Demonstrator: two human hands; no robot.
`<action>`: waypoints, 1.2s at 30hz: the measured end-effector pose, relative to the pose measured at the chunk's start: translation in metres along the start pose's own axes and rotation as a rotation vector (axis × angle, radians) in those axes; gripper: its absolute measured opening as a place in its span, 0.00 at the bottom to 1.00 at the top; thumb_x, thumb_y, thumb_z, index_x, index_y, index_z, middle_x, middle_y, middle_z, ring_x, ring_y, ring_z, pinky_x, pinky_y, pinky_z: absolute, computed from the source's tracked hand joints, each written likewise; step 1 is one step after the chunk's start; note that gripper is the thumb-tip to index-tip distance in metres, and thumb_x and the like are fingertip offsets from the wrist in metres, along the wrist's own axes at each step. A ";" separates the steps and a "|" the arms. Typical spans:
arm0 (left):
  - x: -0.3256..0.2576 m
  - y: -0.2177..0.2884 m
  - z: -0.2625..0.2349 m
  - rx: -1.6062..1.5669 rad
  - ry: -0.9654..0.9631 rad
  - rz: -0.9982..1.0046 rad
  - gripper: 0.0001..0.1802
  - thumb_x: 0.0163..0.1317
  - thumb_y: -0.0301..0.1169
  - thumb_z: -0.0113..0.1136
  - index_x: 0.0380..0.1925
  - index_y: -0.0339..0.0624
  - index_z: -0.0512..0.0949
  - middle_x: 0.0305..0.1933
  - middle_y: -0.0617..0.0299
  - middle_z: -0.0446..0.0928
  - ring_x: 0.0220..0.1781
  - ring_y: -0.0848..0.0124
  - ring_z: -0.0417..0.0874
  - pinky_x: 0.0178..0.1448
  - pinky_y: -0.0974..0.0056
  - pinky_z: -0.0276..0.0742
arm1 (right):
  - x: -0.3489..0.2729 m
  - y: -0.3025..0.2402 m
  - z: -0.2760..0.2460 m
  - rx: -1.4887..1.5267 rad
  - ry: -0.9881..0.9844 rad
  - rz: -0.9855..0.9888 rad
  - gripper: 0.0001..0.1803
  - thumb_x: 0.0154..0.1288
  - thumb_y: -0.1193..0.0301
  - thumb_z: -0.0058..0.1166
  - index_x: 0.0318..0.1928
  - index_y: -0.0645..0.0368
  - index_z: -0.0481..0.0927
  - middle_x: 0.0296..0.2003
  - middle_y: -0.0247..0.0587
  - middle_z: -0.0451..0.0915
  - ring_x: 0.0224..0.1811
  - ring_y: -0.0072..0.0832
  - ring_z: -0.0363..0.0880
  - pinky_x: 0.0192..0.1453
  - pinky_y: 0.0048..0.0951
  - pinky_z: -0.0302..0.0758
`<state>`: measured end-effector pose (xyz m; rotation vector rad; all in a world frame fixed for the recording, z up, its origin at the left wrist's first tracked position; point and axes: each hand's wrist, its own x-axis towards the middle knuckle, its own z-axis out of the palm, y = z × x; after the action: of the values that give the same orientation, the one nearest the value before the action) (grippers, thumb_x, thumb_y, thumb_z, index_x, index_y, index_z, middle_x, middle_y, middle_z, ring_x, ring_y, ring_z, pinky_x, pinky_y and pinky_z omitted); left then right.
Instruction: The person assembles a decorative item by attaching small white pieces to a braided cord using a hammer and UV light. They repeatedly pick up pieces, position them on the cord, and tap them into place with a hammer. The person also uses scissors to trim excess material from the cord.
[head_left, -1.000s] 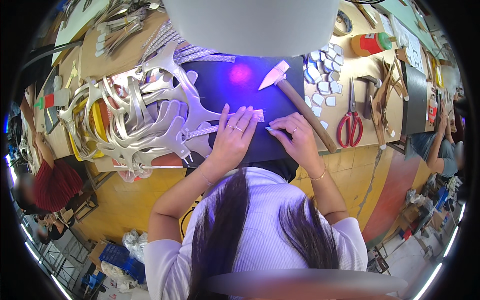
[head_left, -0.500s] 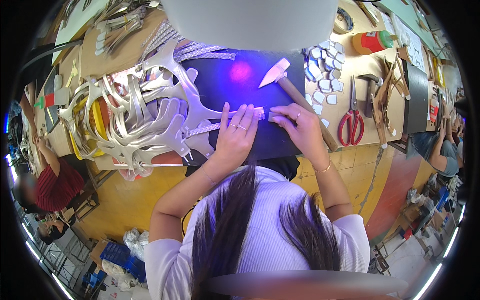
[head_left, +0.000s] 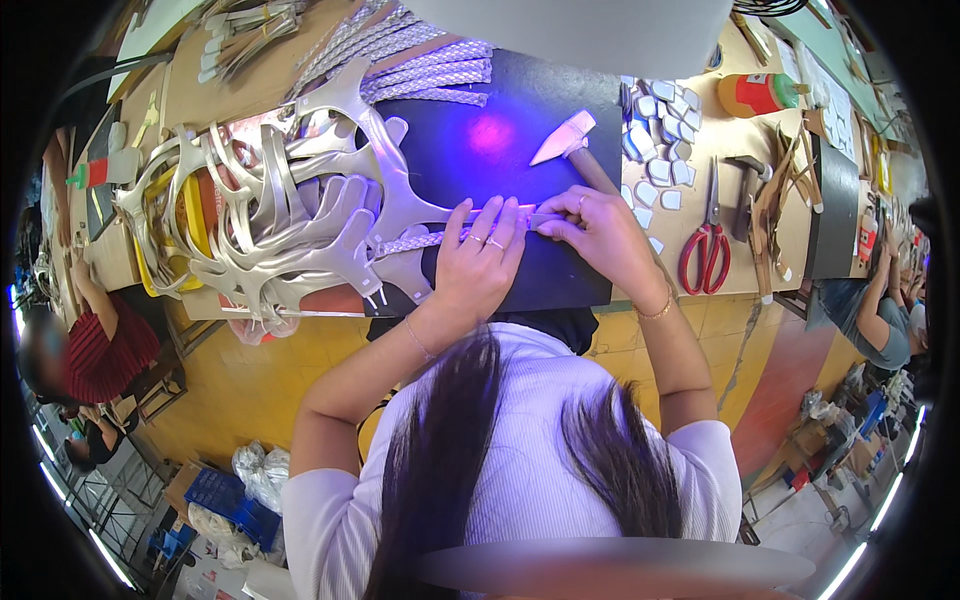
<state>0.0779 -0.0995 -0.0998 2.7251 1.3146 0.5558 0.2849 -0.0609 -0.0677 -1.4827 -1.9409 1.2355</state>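
My left hand [head_left: 480,255] lies with straight fingers over the narrow end of a silvery cut-out piece [head_left: 400,195], pressing it near the black mat. From the right, my right hand [head_left: 605,235] pinches a small pale tab [head_left: 545,218] between thumb and forefinger. That tab meets the strap end beside my left fingertips; how far they overlap is hidden. A silver braided strap [head_left: 405,242] runs under my left hand. Just beyond my right hand lies a hammer [head_left: 565,140], its handle partly covered by that hand.
Silvery cut-out pieces [head_left: 250,235] pile up at left, with braided straps [head_left: 440,75] behind. A black mat [head_left: 540,90] carries a purple light spot. Rightward are pale tabs [head_left: 660,135], red-handled scissors [head_left: 708,250], another hammer [head_left: 745,195] and a bottle [head_left: 755,95]. A white lamp-like shape [head_left: 590,35] overhangs.
My right hand has moved slightly left and up, bringing the pale tab against the strap end, where a gap showed before. My left hand stays over the strap. The view has shifted slightly.
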 end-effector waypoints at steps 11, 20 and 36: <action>0.000 0.000 -0.002 0.003 -0.005 0.007 0.19 0.61 0.30 0.54 0.51 0.37 0.81 0.60 0.53 0.78 0.64 0.60 0.77 0.70 0.45 0.65 | 0.004 0.002 -0.001 -0.053 -0.037 -0.053 0.08 0.61 0.77 0.65 0.41 0.67 0.84 0.34 0.41 0.84 0.30 0.26 0.85 0.37 0.26 0.81; 0.002 0.000 -0.004 -0.010 -0.008 0.008 0.19 0.60 0.30 0.54 0.51 0.36 0.81 0.60 0.53 0.78 0.64 0.59 0.76 0.70 0.46 0.66 | 0.005 -0.007 -0.002 -0.167 0.002 -0.083 0.08 0.58 0.75 0.67 0.38 0.63 0.84 0.31 0.41 0.81 0.28 0.31 0.80 0.36 0.30 0.77; -0.008 -0.002 0.006 -0.153 -0.019 0.017 0.27 0.58 0.30 0.55 0.57 0.27 0.75 0.61 0.44 0.75 0.63 0.51 0.74 0.69 0.50 0.69 | 0.008 -0.011 -0.003 -0.259 -0.034 -0.106 0.08 0.60 0.73 0.65 0.36 0.64 0.81 0.33 0.44 0.80 0.32 0.38 0.80 0.40 0.35 0.76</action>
<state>0.0739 -0.1035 -0.1081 2.6141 1.1932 0.6033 0.2782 -0.0530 -0.0581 -1.4639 -2.2397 0.9998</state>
